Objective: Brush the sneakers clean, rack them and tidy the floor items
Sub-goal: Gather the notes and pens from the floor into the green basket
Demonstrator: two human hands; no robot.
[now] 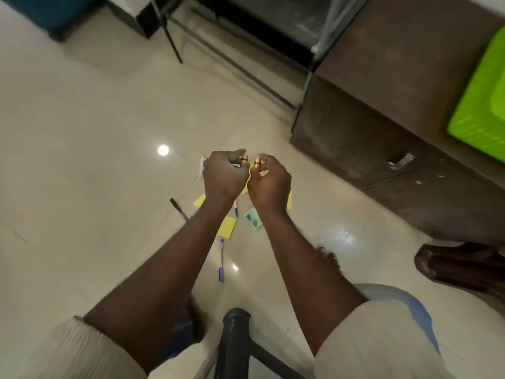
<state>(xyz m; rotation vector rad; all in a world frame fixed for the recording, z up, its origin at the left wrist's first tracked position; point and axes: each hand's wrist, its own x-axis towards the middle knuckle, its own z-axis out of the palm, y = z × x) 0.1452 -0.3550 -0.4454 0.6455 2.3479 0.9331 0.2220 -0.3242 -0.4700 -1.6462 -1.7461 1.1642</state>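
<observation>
My left hand (pixel 224 175) and my right hand (pixel 269 180) are held side by side above the floor, each pinching a small copper-coloured cylinder. The left one (pixel 244 159) has a dark band; the right one (pixel 257 162) looks like a small battery. Under my hands, loose items lie on the tiles: yellow sticky notes (pixel 227 227), a blue pen (pixel 221 260), a second pen (pixel 236 208) partly hidden by my left wrist, a black marker (pixel 178 208) and a pale green comb-like brush (pixel 253 219). No sneakers show.
A dark brown cabinet (pixel 382 127) with a bright green basket (pixel 483 110) on it stands at the right. A black metal rack frame (pixel 235 61) is at the back. A dark stool leg (pixel 235 340) and my bare foot (pixel 329 257) are near the bottom.
</observation>
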